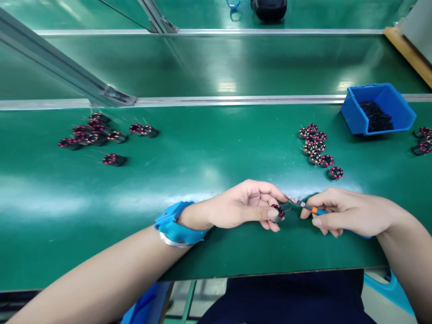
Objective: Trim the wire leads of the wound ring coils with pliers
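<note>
My left hand (251, 204), with a blue strap on its wrist, pinches a small wound motor stator (277, 213) between thumb and fingers. Thin wire ends stick out of the stator toward the right. In my right hand (351, 211) is a pair of slim-nosed pliers (317, 210) with blue and orange handles, gripped by thumb and fingers. The jaws point left and reach close to my left index fingertip, just above the stator; whether they touch a wire I cannot tell. Just beyond my right hand lies a group of similar stators (315, 158).
A blue bin (357, 111) of small black pieces stands at the back right, with more stators (421, 149) beside it. Another stator cluster (96, 138) lies at the left. A metal rail (216, 101) and a slanted post (84, 83) border the green bench (189, 162).
</note>
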The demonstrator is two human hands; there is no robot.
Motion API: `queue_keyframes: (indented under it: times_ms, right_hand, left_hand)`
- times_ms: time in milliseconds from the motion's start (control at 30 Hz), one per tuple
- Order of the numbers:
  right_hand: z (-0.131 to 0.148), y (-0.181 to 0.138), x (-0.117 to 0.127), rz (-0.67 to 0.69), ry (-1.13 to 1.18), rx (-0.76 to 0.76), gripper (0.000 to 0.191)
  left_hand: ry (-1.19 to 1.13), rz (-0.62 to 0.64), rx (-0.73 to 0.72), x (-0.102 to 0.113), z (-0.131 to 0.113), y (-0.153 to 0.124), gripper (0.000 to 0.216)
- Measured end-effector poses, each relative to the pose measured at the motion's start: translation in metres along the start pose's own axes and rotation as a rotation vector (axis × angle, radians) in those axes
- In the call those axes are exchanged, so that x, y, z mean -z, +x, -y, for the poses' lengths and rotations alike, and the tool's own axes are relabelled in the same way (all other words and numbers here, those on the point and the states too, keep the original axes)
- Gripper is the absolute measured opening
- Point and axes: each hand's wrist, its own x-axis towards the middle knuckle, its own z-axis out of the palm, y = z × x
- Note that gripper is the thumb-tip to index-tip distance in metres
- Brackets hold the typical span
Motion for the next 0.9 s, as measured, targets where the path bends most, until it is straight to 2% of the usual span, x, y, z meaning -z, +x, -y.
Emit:
queue_keyframes:
  times_ms: [533, 767, 900]
  right_hand:
    - [-0.001, 0.0, -0.001, 0.007, -0.04, 0.027, 0.024]
    - [-0.009, 0.001, -0.002, -0.076, 0.134, 0.051, 0.028]
    - [-0.013, 0.001, -0.002, -0.068, 0.194, 0.062, 0.028]
  left_hand:
    - [-0.001, -0.012, -0.001, 0.0, 0.002, 0.001, 0.042]
    - [-0.018, -0.015, -0.034, 0.002, 0.007, 0.0, 0.047]
    - [-0.052, -0.028, -0.068, 0.001, 0.009, 0.002, 0.048]
